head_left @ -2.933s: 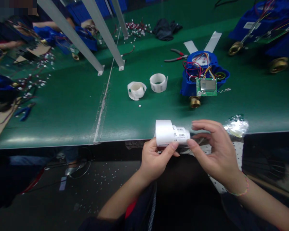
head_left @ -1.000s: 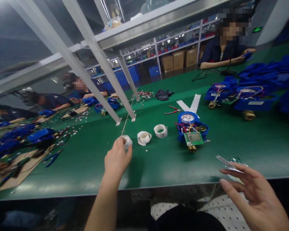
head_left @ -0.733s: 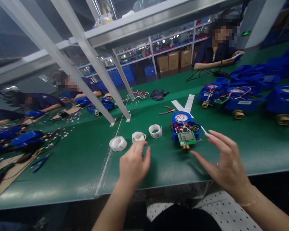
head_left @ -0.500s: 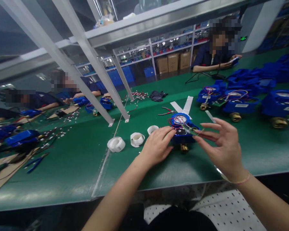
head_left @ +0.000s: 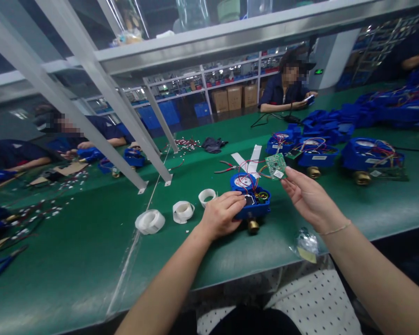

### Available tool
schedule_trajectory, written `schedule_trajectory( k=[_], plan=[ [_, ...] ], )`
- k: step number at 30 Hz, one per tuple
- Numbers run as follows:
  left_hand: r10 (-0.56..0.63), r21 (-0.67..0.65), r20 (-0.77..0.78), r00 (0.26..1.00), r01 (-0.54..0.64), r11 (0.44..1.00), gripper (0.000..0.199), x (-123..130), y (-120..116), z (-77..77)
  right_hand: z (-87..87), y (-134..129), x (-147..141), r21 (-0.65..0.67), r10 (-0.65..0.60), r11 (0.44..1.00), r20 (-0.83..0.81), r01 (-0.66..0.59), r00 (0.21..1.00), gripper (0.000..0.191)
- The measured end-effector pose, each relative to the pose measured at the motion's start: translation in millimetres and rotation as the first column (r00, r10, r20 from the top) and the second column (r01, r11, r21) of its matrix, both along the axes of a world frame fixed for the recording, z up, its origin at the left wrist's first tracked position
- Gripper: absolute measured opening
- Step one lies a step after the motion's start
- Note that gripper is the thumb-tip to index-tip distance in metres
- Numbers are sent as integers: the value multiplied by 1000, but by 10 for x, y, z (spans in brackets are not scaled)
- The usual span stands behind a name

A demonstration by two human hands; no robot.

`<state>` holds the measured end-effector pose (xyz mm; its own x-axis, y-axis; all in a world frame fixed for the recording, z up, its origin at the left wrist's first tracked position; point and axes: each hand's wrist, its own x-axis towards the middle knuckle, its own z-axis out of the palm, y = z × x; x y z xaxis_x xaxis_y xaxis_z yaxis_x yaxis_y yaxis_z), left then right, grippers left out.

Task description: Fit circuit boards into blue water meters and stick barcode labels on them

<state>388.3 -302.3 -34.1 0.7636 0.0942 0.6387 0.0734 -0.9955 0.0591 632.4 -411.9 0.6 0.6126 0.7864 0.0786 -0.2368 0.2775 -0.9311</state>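
A blue water meter (head_left: 256, 211) with a round dial and a brass fitting (head_left: 253, 226) stands on the green table in front of me. My left hand (head_left: 220, 216) grips the left side of its housing, fingers over the top edge. Up and to the right of the meter, my right hand (head_left: 309, 197) pinches a green circuit board (head_left: 274, 163) by its lower right corner. Thin red and coloured wires run from the board down to the meter. The open housing shows a black part (head_left: 250, 200) and a round component (head_left: 263, 197).
White tape rolls (head_left: 150, 222) stand to the left. Red-handled pliers (head_left: 226, 167) and white strips (head_left: 254, 159) lie behind the meter. More blue meters (head_left: 361, 156) are at the right. A clear plastic bag (head_left: 307, 243) lies near the front edge. Grey posts (head_left: 157, 116) rise at left; co-workers sit beyond.
My right hand has lifted the circuit board up and away from the meter, turning its face toward me. My left hand stays on the housing. The view has shifted to the right.
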Motion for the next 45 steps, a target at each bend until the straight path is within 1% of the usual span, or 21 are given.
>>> schedule_trajectory(
  k=[2,4,5,7,9,10,11,12,14,16,17,18,21,23,26,30,35,38,41,45],
  plan=[
    [-42,-45,24,999,43,998,41,-33,-128,92,11,-37,11,-11,-1,1000,-15,1,1000,32],
    [-57,-115,58,997,64,991,42,-67,-270,215,24,-82,49,-28,-14,1000,-39,13,999,34],
    [-53,-162,78,996,65,985,44,-79,-334,282,34,-112,71,-40,-43,998,-56,41,998,36],
    [-28,-259,110,994,56,964,46,-89,-426,415,69,-194,91,-59,-158,986,-69,154,985,39],
    [-1,-327,106,994,36,944,45,-82,-462,525,131,-310,41,-47,-279,960,-25,277,960,37],
    [11,-347,91,996,21,937,45,-75,-460,565,170,-379,-18,-22,-310,950,21,310,951,33],
    [22,-362,69,997,5,932,44,-68,-451,596,209,-450,-98,11,-310,951,79,310,947,28],
    [33,-373,53,998,-11,928,44,-62,-437,617,244,-521,-196,38,-281,960,143,278,949,24],
    [55,-388,37,998,-36,921,44,-54,-410,638,293,-641,-412,55,-175,984,278,167,945,20],
    [69,-397,37,997,-49,916,43,-51,-399,644,306,-704,-602,21,-67,998,422,64,904,19],
    [74,-401,36,997,-53,915,42,-49,-400,647,304,-711,-671,2,-40,999,494,45,869,19],
    [78,-403,32,996,-58,913,41,-47,-403,652,298,-703,-719,-6,-39,999,560,51,828,19],
    [79,-406,4,997,-71,911,37,-35,-418,680,288,-640,-751,-3,-76,994,692,109,718,17],
    [75,-399,-21,997,-77,914,36,-21,-426,706,299,-601,-721,-10,-70,994,724,111,686,16],
    [82,-388,-46,996,-94,917,35,4,-432,738,335,-576,-676,-27,-52,994,741,106,669,17],
    [94,-379,-52,994,-107,919,33,26,-437,749,371,-572,-665,-41,-52,992,741,122,669,18],
    [98,-365,-52,994,-110,925,31,29,-449,744,365,-566,-686,-32,-79,989,719,146,691,18],
    [97,-355,-49,994,-109,929,31,30,-454,746,368,-569,-708,-30,-100,984,725,176,681,17],
    [100,-350,-53,994,-112,930,33,33,-454,749,397,-572,-744,-8,-135,976,759,216,637,15],
    [95,-344,-47,994,-105,933,36,35,-462,738,444,-581,-814,72,-203,961,839,267,505,13]
  ],
)
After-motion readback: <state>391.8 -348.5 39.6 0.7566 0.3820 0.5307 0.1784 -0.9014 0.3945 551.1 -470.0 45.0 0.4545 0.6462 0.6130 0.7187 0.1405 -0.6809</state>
